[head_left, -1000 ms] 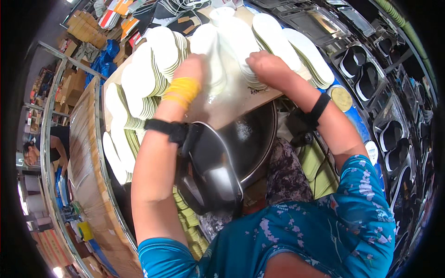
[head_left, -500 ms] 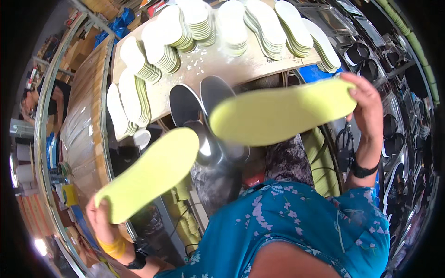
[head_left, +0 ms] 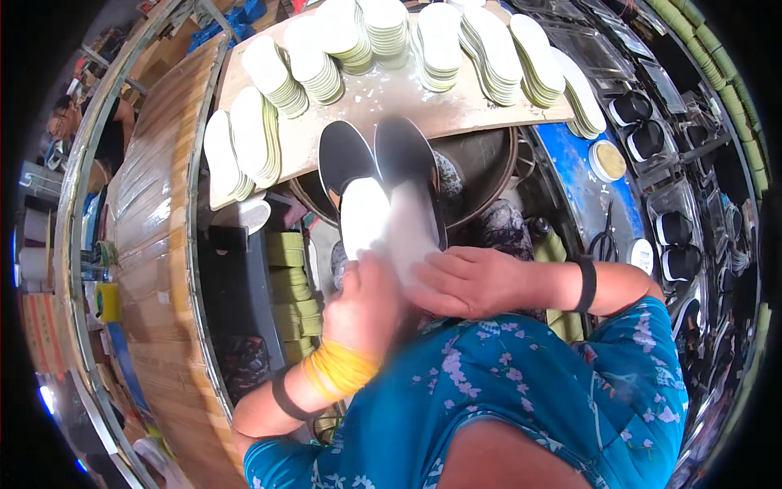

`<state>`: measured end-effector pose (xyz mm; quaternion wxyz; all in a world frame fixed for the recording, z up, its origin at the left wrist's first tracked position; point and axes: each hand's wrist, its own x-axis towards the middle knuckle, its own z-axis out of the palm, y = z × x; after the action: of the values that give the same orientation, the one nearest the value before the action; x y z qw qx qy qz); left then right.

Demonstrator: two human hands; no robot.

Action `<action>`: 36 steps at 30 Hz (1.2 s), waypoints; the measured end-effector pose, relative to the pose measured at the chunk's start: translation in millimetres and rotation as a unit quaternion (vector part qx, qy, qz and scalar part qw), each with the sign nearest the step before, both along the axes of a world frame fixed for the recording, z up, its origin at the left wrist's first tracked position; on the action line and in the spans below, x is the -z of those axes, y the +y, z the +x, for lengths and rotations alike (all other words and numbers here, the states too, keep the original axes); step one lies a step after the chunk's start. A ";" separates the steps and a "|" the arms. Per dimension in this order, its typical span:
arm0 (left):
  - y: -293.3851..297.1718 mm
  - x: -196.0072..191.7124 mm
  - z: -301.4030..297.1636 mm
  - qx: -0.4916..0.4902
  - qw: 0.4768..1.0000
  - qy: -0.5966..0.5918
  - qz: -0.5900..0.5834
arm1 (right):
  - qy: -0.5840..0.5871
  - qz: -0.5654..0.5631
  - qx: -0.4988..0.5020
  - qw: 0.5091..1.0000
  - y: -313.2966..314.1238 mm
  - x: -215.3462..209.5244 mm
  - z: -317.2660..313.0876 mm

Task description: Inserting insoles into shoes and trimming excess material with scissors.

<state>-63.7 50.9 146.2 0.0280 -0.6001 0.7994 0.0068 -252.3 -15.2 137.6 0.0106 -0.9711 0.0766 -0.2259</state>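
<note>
A pair of black slip-on shoes, the left shoe (head_left: 345, 151) and the right shoe (head_left: 407, 151), sits side by side with toes pointing away from me. A white-topped left insole (head_left: 364, 213) runs into the left shoe, its front end hidden under the upper. My left hand (head_left: 362, 301) is closed on that insole's heel end. The right insole (head_left: 410, 232), smeared by motion, reaches into the right shoe. My right hand (head_left: 468, 281) has its fingers curled over the near end of the right insole, the fingertips partly blurred.
Several stacks of insoles (head_left: 440, 45) line a pale board (head_left: 383, 102) beyond the shoes. At right, a blue surface (head_left: 574, 175) bears a round tin (head_left: 607, 160) and black scissors (head_left: 604, 240). Racks of shoes (head_left: 648, 138) stand farther right. A wrapped wooden panel (head_left: 159, 212) rises at left.
Both insoles, held apart with green-yellow undersides showing, have come together and into the shoes, white sides up. My hands have moved inward to the shoes.
</note>
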 end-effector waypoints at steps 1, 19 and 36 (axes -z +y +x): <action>-4.7 3.9 1.5 -0.010 1.000 -0.019 0.019 | 0.016 0.008 -0.036 0.999 -6.3 5.8 -3.6; 2.3 -11.4 1.3 0.031 0.994 0.020 -0.102 | -0.090 -0.015 -0.095 0.991 -10.2 28.3 1.4; 6.5 -17.1 35.6 0.132 0.987 0.010 -0.090 | 0.004 -0.011 0.011 1.000 -45.4 69.3 -18.1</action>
<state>-28.1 57.4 163.2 -0.0333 -0.4891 0.8693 -0.0628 -270.5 -60.6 68.3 -0.0025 -0.9712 0.0850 -0.2226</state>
